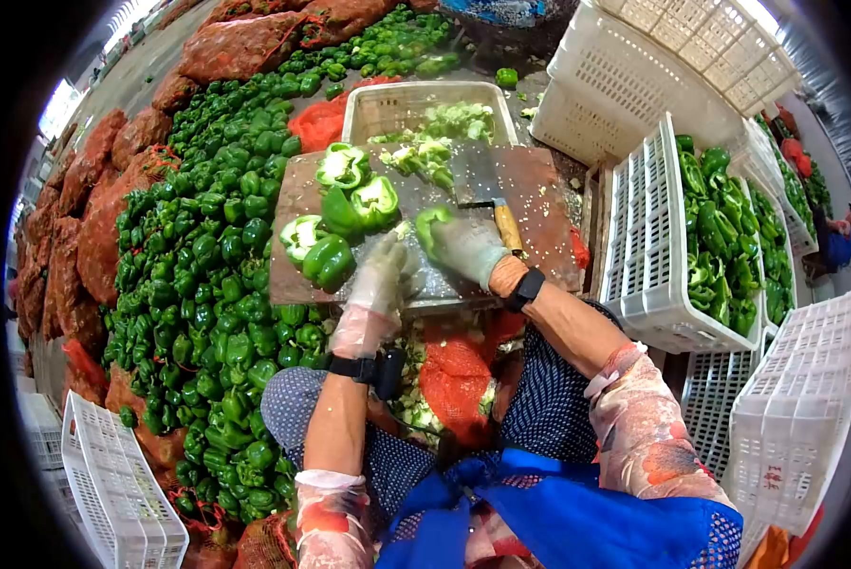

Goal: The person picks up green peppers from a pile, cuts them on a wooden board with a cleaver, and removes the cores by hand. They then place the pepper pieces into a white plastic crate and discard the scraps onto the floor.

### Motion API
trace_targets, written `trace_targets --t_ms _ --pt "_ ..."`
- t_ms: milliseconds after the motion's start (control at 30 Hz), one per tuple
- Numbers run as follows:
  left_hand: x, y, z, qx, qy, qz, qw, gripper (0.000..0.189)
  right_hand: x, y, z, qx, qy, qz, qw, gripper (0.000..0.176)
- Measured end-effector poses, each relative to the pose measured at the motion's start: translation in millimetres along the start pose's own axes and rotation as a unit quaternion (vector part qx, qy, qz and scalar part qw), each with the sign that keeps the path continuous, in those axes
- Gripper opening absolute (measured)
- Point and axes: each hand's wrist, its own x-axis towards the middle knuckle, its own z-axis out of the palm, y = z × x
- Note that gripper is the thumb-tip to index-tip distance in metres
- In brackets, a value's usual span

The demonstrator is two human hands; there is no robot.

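A wet cutting board [539, 209] lies in front of me with several halved green peppers [345, 204] on its left part. My right hand [468, 248], in a thin clear glove, grips a green pepper piece [432, 223] near the board's front edge. Just to its left, my gloved left hand [380, 280] hovers over the board with fingers loosely spread and nothing clearly in it. A cleaver [482, 185] with a wooden handle rests on the board beside my right hand.
A big heap of whole green peppers [217, 275] fills the floor at left, with red mesh sacks [84, 247] beyond it. Behind the board, a white tray [378, 109] holds pepper trimmings. White plastic crates [648, 256] of cut peppers stand at right.
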Motion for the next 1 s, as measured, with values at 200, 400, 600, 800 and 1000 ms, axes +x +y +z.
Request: trace_targets --t_ms 200,400,600,800,1000 --pt "16 -12 1 0.041 -0.093 0.025 0.995 0.058 -26 17 -9 0.175 0.069 -0.019 0.982 0.037" --pt "27 -26 1 0.056 -0.061 0.056 0.995 0.044 -11 33 2 0.227 0.021 0.034 0.973 0.045" --pt "7 -5 1 0.085 -0.089 0.08 0.989 0.055 -32 13 -14 0.31 0.061 -0.009 0.949 0.055" --pt "-14 10 10 0.224 -0.089 0.132 0.961 0.063 -36 11 -8 0.286 0.092 -0.03 0.953 0.054" --pt "-50 15 34 0.192 -0.168 0.114 0.96 0.059 -38 37 -18 0.394 0.199 -0.04 0.897 0.032"
